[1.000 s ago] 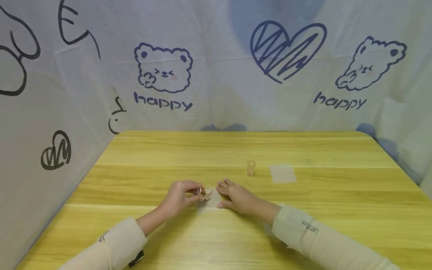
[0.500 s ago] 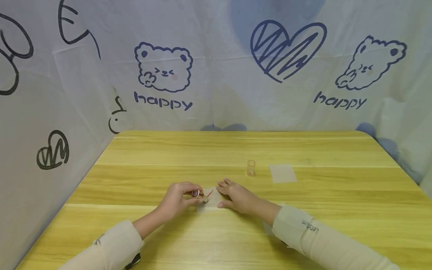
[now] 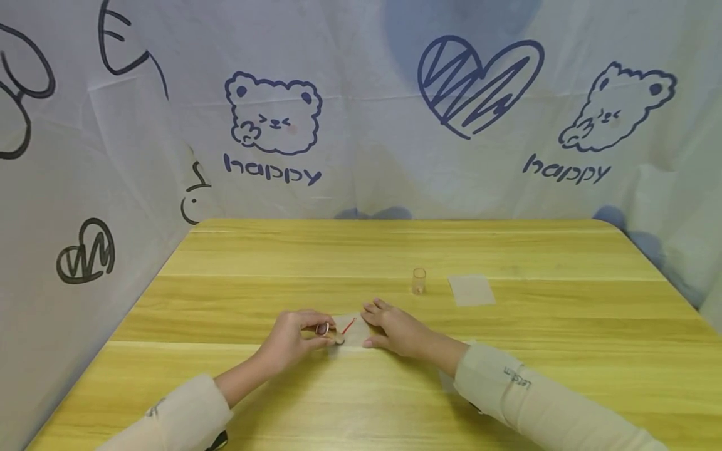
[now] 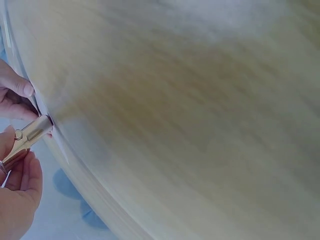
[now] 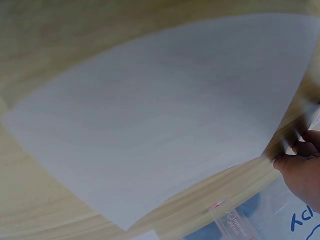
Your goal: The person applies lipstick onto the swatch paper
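My left hand grips a shiny gold lipstick between thumb and fingers, tilted, its round base end toward the head camera. Its working end is right at a small white paper sheet, beside the lower end of a slanting red line. On the sheet's right edge rests my right hand, fingers extended and thumb apart, holding nothing. In the right wrist view that hand shows only in part at the right edge.
A clear cap with a reddish rim stands behind the right hand. To its right lies a second white sheet. Another sheet is partly hidden under the right forearm. A printed cloth hangs behind the wooden table.
My left hand has moved the lipstick down and left across the sheet, and the red line has grown longer. The right hand has stayed in place.
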The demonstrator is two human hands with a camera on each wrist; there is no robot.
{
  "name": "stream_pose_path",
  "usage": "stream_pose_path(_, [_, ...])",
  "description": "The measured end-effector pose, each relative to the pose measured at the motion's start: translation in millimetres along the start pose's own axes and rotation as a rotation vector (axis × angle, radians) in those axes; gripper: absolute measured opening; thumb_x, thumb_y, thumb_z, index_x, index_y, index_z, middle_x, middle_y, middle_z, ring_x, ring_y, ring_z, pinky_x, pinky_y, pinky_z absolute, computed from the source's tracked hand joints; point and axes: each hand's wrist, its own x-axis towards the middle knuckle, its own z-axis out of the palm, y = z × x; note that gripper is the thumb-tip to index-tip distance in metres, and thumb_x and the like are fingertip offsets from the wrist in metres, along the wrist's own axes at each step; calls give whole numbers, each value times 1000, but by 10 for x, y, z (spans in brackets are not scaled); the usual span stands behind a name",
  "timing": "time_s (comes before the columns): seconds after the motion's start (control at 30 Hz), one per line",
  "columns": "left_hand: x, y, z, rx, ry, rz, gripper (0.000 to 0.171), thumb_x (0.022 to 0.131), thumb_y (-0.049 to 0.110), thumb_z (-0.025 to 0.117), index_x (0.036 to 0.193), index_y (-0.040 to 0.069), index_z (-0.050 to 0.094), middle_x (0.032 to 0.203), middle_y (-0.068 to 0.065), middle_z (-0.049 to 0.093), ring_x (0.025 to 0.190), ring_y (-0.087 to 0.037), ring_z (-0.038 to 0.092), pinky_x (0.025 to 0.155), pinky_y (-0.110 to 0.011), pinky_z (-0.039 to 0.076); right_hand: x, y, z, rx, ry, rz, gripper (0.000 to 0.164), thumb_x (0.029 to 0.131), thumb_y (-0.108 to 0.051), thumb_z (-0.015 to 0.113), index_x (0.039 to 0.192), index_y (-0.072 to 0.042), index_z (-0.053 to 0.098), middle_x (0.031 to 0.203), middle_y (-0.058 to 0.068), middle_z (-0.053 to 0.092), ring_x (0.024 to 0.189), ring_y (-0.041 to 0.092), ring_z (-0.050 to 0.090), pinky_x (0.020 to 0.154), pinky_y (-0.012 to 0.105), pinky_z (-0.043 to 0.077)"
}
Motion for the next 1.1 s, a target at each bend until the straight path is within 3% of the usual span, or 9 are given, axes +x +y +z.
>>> stream_pose_path(1.1, [-129, 45, -51, -24, 5, 39, 18, 73, 1, 75, 90, 1, 71, 79, -3, 67, 73, -3, 55, 75, -23, 56, -10, 12, 9, -14, 7, -36, 58, 88, -26, 61, 130, 9, 44, 140, 26, 37, 134, 44, 29, 105, 51, 35])
